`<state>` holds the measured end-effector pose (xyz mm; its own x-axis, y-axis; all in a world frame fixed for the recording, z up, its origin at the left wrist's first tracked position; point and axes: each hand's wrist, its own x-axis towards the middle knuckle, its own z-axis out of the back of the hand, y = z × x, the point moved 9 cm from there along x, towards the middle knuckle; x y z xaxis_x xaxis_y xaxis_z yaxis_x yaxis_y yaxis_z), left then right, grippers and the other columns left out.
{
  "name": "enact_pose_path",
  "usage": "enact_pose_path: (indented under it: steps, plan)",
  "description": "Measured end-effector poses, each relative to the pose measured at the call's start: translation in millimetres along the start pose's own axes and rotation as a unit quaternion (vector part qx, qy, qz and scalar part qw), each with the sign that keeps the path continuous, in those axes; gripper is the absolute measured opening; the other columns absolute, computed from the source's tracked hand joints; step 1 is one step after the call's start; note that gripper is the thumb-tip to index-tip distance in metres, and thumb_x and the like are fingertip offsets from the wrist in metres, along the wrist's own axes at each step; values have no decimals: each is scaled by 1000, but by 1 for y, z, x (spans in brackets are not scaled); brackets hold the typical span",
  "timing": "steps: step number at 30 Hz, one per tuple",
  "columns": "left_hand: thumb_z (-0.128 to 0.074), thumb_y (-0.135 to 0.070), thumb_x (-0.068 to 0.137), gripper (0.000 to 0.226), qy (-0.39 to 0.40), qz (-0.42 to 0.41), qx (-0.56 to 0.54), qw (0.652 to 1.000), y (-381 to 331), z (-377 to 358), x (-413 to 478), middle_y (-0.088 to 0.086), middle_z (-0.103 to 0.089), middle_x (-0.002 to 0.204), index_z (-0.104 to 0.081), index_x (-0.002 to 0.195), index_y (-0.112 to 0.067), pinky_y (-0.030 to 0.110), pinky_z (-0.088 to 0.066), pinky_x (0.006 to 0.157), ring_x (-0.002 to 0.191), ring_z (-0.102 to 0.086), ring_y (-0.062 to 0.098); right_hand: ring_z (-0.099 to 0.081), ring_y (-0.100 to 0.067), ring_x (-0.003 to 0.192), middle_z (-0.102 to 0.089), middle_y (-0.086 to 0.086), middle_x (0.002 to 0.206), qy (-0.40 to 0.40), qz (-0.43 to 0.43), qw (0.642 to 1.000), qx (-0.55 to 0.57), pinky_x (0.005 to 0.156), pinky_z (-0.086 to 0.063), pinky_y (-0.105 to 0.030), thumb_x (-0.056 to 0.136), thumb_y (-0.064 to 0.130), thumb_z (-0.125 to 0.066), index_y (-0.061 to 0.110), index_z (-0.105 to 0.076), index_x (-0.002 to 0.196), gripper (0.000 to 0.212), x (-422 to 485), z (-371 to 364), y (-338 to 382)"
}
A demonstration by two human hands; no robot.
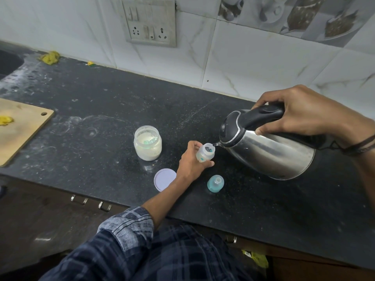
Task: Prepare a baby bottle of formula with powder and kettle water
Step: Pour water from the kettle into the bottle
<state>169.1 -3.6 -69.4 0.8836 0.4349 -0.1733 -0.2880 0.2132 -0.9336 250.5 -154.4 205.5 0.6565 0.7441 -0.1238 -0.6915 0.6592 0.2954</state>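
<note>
Your dark counter (121, 102) carries an open powder jar (147, 146) just left of where your left hand (190, 165) grips the bottle (205, 154), a lid (163, 179) beside that wrist, a teal teat cap (215, 183) nearer you, a wooden board (20, 130) far left.

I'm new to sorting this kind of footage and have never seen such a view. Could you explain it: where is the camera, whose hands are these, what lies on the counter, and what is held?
No machine here: one wide-angle camera sits on a person's head, looking forward and down at their own two hands. The left hand holds a small baby bottle, open at the top. The right hand grips the handle of a steel kettle, tilted so that water runs from its spout into the bottle. On the dark counter stand an open jar of white powder and a teal teat cap; a pale round lid lies flat, and a wooden board sits at the far left.
</note>
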Motion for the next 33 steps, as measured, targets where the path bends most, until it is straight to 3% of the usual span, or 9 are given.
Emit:
enact_pose_path:
  steps: [6,13,17,21,33]
  plan:
    - [-92,-23,72,64,-1,-1,1,1000,1,0,0,-8,-63,116,-45,115,-27,40,-51,97,105,-61,15,-60,6,76,-65,33,78,1,5,1000,-12,69,-50,-34,67,47,-89,42,-68,98,37,1,1,0]
    - [-92,-23,72,64,-2,0,-3,1000,4,-1,0,-8,-62,117,-45,116,-26,39,-51,98,106,-61,13,-63,-1,73,-69,21,73,0,5,1000,-11,75,-54,-39,67,47,-90,42,-69,98,38,2,3,2]
    - [-92,-23,71,65,-2,-1,-7,1000,5,0,0,-8,-63,117,-45,116,-26,38,-52,97,106,-61,13,-62,2,74,-67,28,76,5,5,1000,-12,73,-53,-38,68,46,-90,41,-69,98,37,2,2,3]
    - [-92,-23,71,64,-3,1,-8,1000,6,0,0,-9,-62,115,-45,116,-26,37,-51,97,105,-61,12,-63,-2,72,-69,19,73,0,4,1000,-14,74,-54,-40,67,47,-90,41,-69,99,38,2,2,3]
    - [-93,-25,70,67,0,5,-13,1000,11,0,2,-9,-64,117,-45,116,-26,42,-51,101,109,-62,14,-60,5,74,-66,30,78,5,7,1000,-28,70,-53,-38,68,49,-89,42,-67,100,39,4,2,5]
